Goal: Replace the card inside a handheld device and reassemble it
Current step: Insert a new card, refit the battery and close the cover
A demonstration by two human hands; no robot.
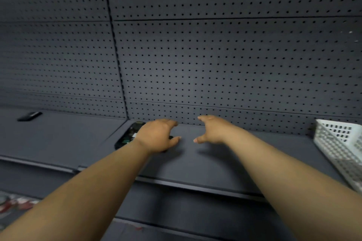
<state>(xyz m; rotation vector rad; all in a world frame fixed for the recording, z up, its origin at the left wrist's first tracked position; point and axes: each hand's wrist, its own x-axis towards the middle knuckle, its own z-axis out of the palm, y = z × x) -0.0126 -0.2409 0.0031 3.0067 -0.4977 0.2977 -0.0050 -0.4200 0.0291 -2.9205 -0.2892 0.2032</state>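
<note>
Filling the whole background, a dark grey pegboard wall (215, 55) rises behind a dark grey shelf (205, 164); panel seams cross the wall and a slotted upright runs down its left part. No brand, label or writing can be read anywhere in view.

Both bare forearms reach forward from the lower corners, over the shelf's front lip.

White plastic basket (338, 146), perforated walls, sits tilted at the shelf's right edge, partly cut off by the frame. Well apart from both hands.

Handheld device (127, 135): black, lying flat on the shelf near the back wall, just left of centre. Its upward face is open, with green circuit board and small components showing. Its right part is hidden under the left hand, so I cannot tell whether a card sits inside.

Left hand (158, 136): palm down over the device's right end, fingers curled and loosely together, thumb pointing right. Contact with the device looks likely, grip not confirmed.

Right hand (211, 130): above bare shelf, right of the left hand, fingers spread and slightly curled, thumb out toward the left hand. Holds nothing.

Small flat black object (29, 116) lies alone on the neighbouring shelf section, far left; too blurred to identify
</note>
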